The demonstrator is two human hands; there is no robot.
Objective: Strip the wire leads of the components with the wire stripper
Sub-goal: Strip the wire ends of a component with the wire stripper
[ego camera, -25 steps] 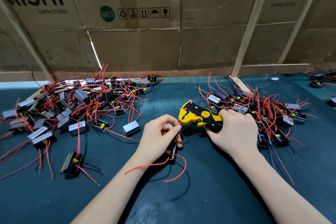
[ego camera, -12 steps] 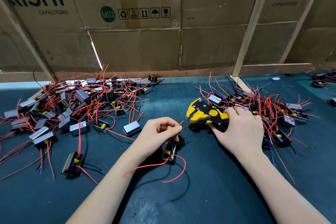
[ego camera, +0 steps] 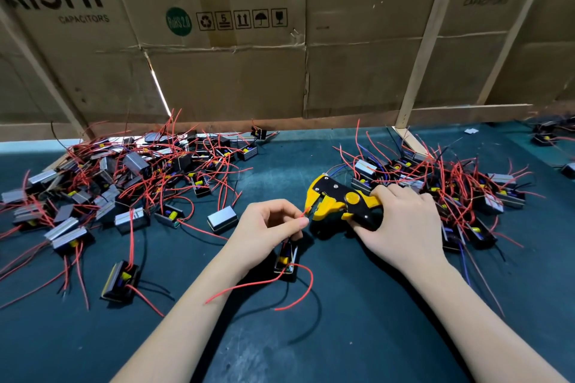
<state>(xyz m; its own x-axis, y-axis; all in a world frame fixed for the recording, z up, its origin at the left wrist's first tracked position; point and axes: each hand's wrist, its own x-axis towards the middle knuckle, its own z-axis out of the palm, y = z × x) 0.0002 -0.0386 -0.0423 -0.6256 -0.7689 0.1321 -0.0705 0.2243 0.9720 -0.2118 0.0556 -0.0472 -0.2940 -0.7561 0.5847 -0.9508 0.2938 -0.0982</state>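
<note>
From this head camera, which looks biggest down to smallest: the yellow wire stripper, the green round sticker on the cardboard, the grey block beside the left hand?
1. wire stripper
2. and 3. green sticker and grey block: look alike; the sticker sits farther off, so unsure.

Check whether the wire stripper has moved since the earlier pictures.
Yes. The wire stripper in the right hand has shifted right, toward the wooden post.

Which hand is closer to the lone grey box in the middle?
Left. The left hand pinches a red wire just right of the grey box; the right hand grips the wire stripper farther right.
</note>
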